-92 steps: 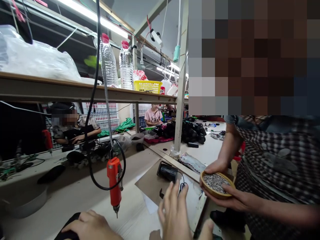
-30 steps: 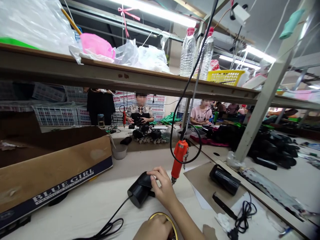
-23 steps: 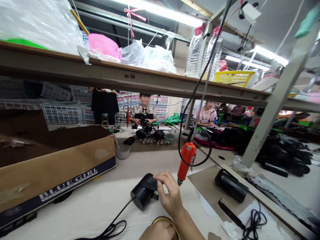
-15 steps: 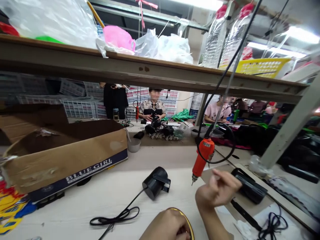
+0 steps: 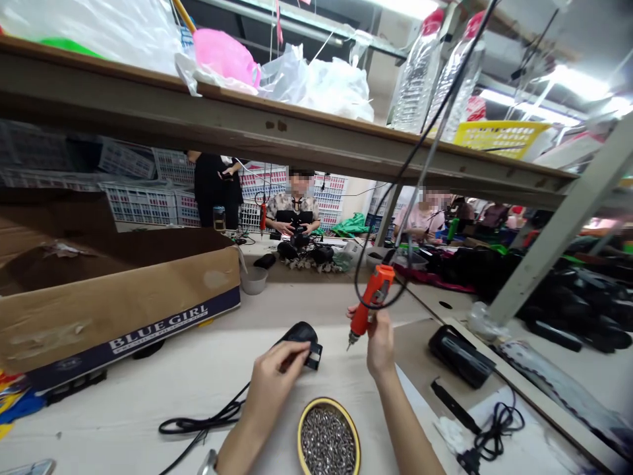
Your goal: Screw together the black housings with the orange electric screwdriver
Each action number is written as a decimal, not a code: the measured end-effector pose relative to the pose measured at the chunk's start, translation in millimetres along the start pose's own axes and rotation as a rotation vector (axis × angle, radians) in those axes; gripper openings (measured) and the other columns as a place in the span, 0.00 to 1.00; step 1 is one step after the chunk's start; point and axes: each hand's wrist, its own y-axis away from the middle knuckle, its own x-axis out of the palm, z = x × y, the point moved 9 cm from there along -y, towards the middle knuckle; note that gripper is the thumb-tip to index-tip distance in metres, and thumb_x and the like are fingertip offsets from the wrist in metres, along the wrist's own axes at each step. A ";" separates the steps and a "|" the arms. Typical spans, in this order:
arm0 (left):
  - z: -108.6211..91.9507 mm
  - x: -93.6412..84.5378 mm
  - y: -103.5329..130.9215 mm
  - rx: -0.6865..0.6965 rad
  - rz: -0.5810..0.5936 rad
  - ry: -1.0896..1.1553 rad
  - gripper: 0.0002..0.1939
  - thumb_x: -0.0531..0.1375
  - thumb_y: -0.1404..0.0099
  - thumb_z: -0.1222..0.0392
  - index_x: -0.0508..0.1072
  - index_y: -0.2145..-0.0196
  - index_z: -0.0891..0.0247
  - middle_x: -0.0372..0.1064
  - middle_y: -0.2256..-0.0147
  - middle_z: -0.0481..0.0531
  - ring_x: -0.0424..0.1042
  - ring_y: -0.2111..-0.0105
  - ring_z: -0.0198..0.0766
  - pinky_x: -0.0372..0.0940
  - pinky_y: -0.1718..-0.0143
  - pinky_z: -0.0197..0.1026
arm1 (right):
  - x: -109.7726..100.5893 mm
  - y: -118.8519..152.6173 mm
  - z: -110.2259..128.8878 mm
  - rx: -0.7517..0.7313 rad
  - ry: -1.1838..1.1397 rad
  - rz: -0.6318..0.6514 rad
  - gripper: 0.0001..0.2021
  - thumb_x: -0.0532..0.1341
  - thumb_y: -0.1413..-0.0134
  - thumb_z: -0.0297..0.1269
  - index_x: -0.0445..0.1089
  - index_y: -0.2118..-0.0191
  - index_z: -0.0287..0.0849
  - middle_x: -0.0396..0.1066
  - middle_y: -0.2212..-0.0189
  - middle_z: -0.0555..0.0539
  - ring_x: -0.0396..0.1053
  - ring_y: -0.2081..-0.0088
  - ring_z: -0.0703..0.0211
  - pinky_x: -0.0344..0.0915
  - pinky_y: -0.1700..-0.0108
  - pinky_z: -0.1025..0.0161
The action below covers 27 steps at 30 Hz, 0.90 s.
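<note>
My left hand (image 5: 274,379) grips a black hair-dryer body (image 5: 302,336) lying on the white bench, its black cord (image 5: 198,425) trailing toward me. My right hand (image 5: 378,340) holds an orange electric screwdriver (image 5: 368,305) that hangs on a cable from above, tip tilted down and left, just right of the dryer. A round yellow-rimmed bowl (image 5: 302,422) filled with small metal screws sits close to me between my forearms.
An open "BLUE GIRL" cardboard box (image 5: 123,303) stands at the left. A second black dryer (image 5: 459,356), a black strip and a coiled cord (image 5: 489,432) lie at the right. A shelf (image 5: 297,142) with bottles and bags runs overhead. Other people sit at the far bench.
My left hand came off the screw bowl and took hold of the dryer. My right hand moved from near the right dryer and grasped the orange screwdriver, pulling it left.
</note>
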 end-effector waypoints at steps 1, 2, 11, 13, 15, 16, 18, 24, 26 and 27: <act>2.1 -3.6 -0.8 0.003 -0.026 -0.007 0.11 0.60 0.30 0.55 0.82 0.58 0.59 0.82 0.60 0.53 0.79 0.62 0.40 0.72 0.63 0.37 | 6.7 4.0 3.4 -0.002 -0.003 0.037 0.26 0.58 0.43 0.62 0.70 0.57 0.41 0.76 0.66 0.43 0.75 0.65 0.51 0.71 0.61 0.57; 3.3 -3.4 -0.4 0.015 -0.031 -0.011 0.11 0.60 0.30 0.54 0.82 0.59 0.58 0.81 0.61 0.52 0.79 0.64 0.39 0.71 0.65 0.36 | 12.7 8.3 6.7 -0.006 -0.002 0.069 0.25 0.62 0.45 0.60 0.71 0.57 0.41 0.76 0.65 0.44 0.75 0.63 0.51 0.71 0.59 0.57; 11.5 50.7 21.4 0.023 0.235 0.037 0.13 0.56 0.29 0.53 0.81 0.59 0.56 0.80 0.60 0.52 0.79 0.62 0.38 0.70 0.62 0.34 | 45.5 45.1 15.1 0.013 -0.065 0.185 0.17 0.70 0.52 0.44 0.72 0.59 0.39 0.71 0.74 0.49 0.68 0.75 0.59 0.68 0.70 0.62; 18.6 53.1 20.7 -0.019 0.240 0.026 0.14 0.56 0.31 0.52 0.81 0.59 0.56 0.81 0.60 0.52 0.79 0.62 0.39 0.70 0.62 0.36 | 44.6 43.8 13.6 0.035 -0.134 0.166 0.17 0.68 0.50 0.44 0.70 0.58 0.39 0.69 0.78 0.52 0.66 0.79 0.60 0.66 0.74 0.63; 25.7 55.8 20.2 -0.060 0.257 0.020 0.14 0.57 0.33 0.51 0.81 0.61 0.57 0.81 0.62 0.52 0.78 0.64 0.39 0.70 0.64 0.36 | 39.4 39.6 13.2 0.045 -0.209 0.120 0.17 0.66 0.49 0.44 0.69 0.57 0.39 0.66 0.81 0.54 0.62 0.82 0.62 0.61 0.78 0.66; 29.2 57.3 20.2 -0.081 0.267 0.018 0.13 0.58 0.34 0.51 0.81 0.63 0.57 0.80 0.64 0.52 0.78 0.66 0.39 0.69 0.65 0.36 | 35.6 37.2 13.8 0.042 -0.247 0.087 0.17 0.66 0.49 0.43 0.68 0.56 0.39 0.64 0.82 0.56 0.61 0.83 0.63 0.59 0.79 0.67; 35.5 59.5 20.8 -0.127 0.281 0.009 0.12 0.61 0.37 0.50 0.79 0.69 0.59 0.79 0.69 0.51 0.76 0.69 0.39 0.68 0.68 0.37 | 27.8 33.6 16.8 0.020 -0.323 0.016 0.17 0.65 0.50 0.42 0.67 0.55 0.40 0.62 0.83 0.58 0.59 0.84 0.64 0.58 0.79 0.68; 40.7 60.8 20.9 -0.191 0.284 0.005 0.14 0.63 0.41 0.47 0.73 0.73 0.60 0.73 0.74 0.49 0.71 0.73 0.39 0.64 0.69 0.38 | 26.2 41.1 25.6 -0.036 -0.495 -0.059 0.16 0.63 0.50 0.41 0.65 0.56 0.43 0.61 0.83 0.59 0.58 0.84 0.64 0.57 0.79 0.67; 40.5 61.3 21.3 -0.197 0.296 0.011 0.13 0.62 0.40 0.47 0.74 0.72 0.60 0.73 0.73 0.49 0.71 0.71 0.39 0.64 0.68 0.38 | 31.3 46.8 25.0 -0.033 -0.522 -0.042 0.16 0.63 0.50 0.41 0.66 0.55 0.42 0.61 0.84 0.58 0.58 0.84 0.64 0.57 0.79 0.67; 40.6 61.3 21.7 -0.200 0.300 0.013 0.13 0.62 0.40 0.47 0.74 0.72 0.60 0.73 0.72 0.49 0.71 0.71 0.39 0.64 0.68 0.38 | 33.5 49.4 24.2 -0.030 -0.530 -0.034 0.17 0.63 0.50 0.41 0.66 0.55 0.42 0.61 0.84 0.58 0.59 0.84 0.63 0.57 0.79 0.67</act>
